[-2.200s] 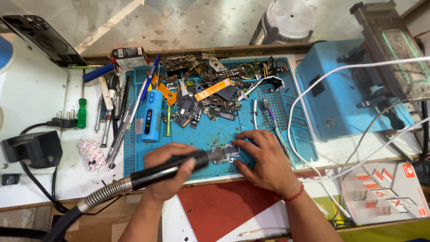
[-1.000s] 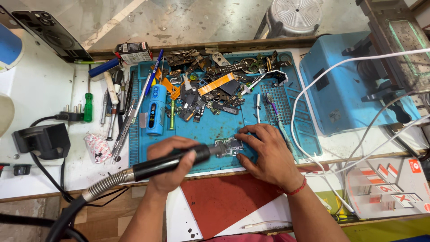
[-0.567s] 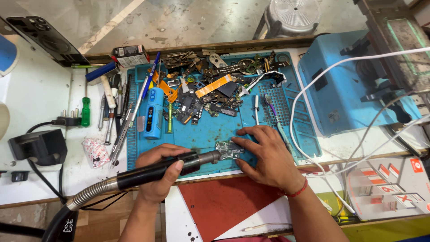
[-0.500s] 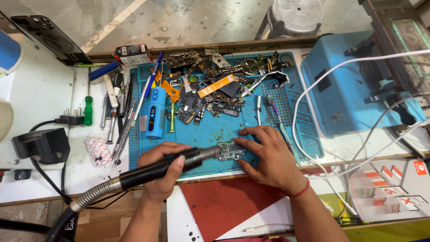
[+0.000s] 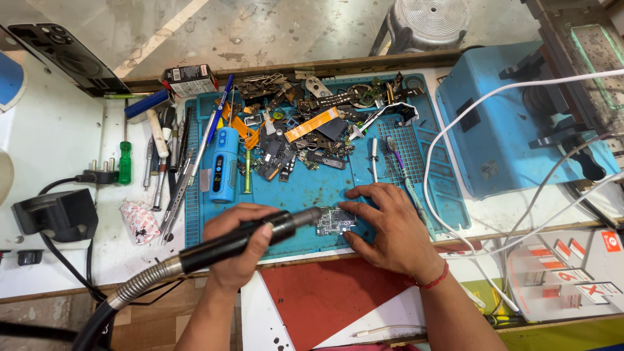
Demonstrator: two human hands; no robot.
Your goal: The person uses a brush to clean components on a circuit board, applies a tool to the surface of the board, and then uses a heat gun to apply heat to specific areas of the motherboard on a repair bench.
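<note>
Left hand (image 5: 237, 250) is closed around the black handpiece (image 5: 247, 237) of a hot-air tool, fingers wrapped over the barrel and thumb on top. A ribbed metal hose (image 5: 140, 286) leaves the rear of the handpiece and runs down to the lower left. The nozzle end points right, with its tip at the left edge of a small circuit board (image 5: 336, 221).

Right hand (image 5: 390, 227) lies flat, palm down, fingers spread, with its fingertips (image 5: 351, 209) pressing on and around the circuit board. It grips nothing; it pins the board against the mat. A red thread band circles the wrist.

The circuit board rests near the front edge of the blue work mat (image 5: 305, 192), between both hands.

Behind the hands, a heap of loose phone parts (image 5: 305, 130) and flex cables covers the rear of the mat. A blue cylindrical device (image 5: 222, 164) lies at the mat's left side, beside tweezers and screwdrivers (image 5: 166, 162). A blue machine (image 5: 500, 130) stands to the right, with white cables (image 5: 455, 162) looping across it.
</note>
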